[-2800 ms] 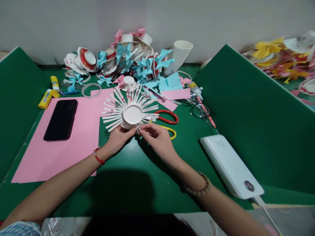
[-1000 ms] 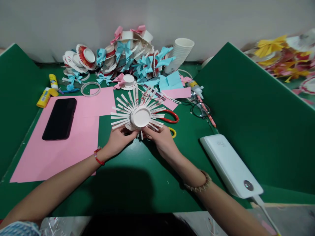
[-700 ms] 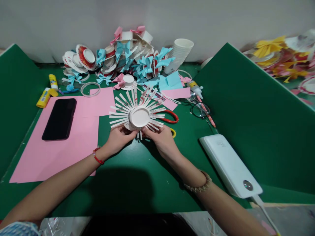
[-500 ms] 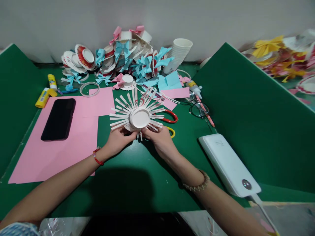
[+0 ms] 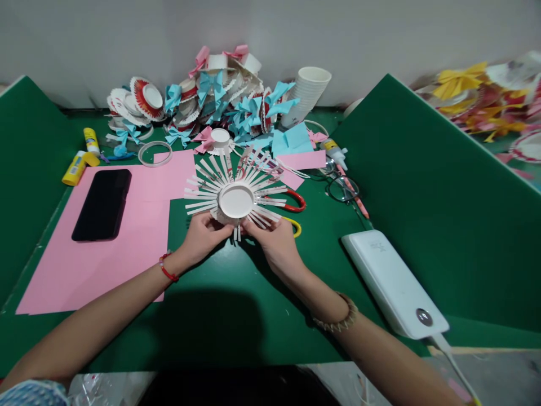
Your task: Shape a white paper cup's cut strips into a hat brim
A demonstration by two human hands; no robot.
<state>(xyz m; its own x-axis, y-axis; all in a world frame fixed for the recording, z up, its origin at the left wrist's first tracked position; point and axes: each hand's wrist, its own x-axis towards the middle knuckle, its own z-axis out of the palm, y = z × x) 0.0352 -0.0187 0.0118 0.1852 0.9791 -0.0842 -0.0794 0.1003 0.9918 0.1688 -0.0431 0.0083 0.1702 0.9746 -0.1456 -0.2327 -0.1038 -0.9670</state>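
A white paper cup [image 5: 236,201], its wall cut into many thin strips, is held up over the green table. The strips fan outward like rays around the round base, which faces me. My left hand [image 5: 203,237] pinches its lower left edge, and my right hand [image 5: 273,239] grips its lower right edge. Both thumbs meet near the bottom strips, while the other fingertips are hidden behind. Scissors with red and yellow handles [image 5: 296,201] lie beyond my right hand, partly covered by the strips.
Pink paper sheets [image 5: 139,254] with a black phone [image 5: 102,204] and glue sticks [image 5: 75,168] lie left. A power bank [image 5: 395,282] and glasses [image 5: 343,189] lie right. Finished paper pieces with bows [image 5: 211,90] and stacked cups [image 5: 308,93] stand behind. Green partitions [image 5: 443,197] flank the table.
The cut cup has shifted slightly left and tilted, so its base faces me more fully. Both hands keep hold of it.
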